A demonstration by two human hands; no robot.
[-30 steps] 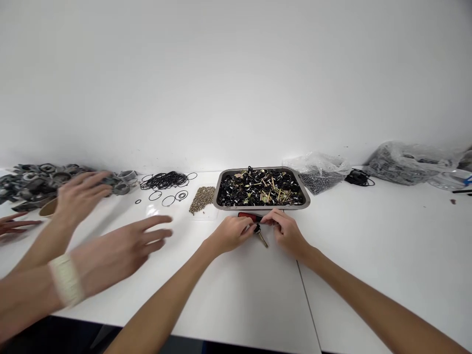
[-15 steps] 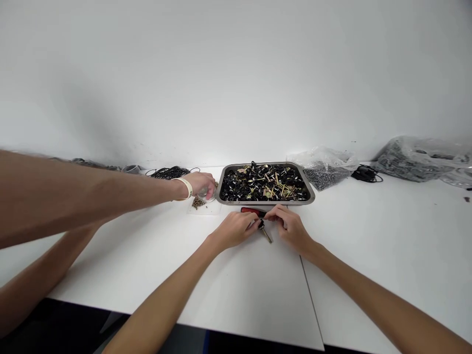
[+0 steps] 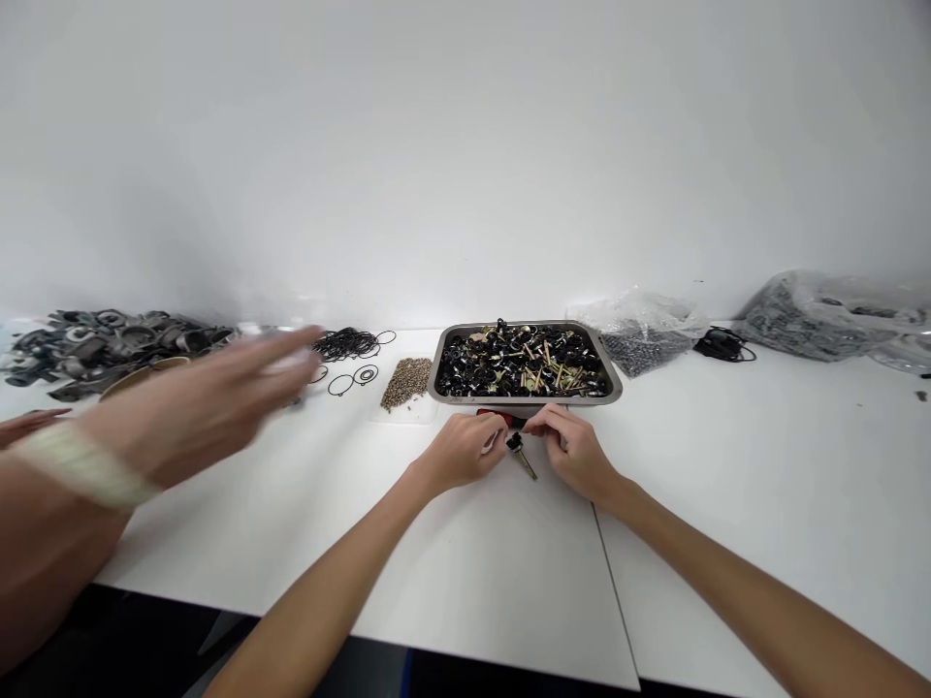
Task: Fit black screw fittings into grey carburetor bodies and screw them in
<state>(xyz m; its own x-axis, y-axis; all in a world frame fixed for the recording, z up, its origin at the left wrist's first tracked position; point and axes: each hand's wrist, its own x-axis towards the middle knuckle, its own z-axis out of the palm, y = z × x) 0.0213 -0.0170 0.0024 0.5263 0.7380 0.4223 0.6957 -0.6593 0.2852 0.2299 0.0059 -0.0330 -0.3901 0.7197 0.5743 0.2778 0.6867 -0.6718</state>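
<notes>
- Forearms slant in from the lower edge and lower right, wrists low; left hand (image 3: 455, 454) and right hand (image 3: 578, 456) face each other, mid-frame.
- Left thumb and finger curl close, right fingertips bunch; cannot tell if either pinches anything.
- Part (image 3: 528, 465) lies between the hands on the desk (image 3: 465, 572), its black end now clearer of the left fingertips.
- Red tool (image 3: 492, 416) behind.
- Co-worker's hand (image 3: 196, 407) has swung left, uncovering the screws (image 3: 408, 378).

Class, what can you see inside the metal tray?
The metal tray holds a jumbled heap of small black parts and thin brass-coloured pieces; its floor is covered, so whatever lies underneath cannot be seen.
</notes>
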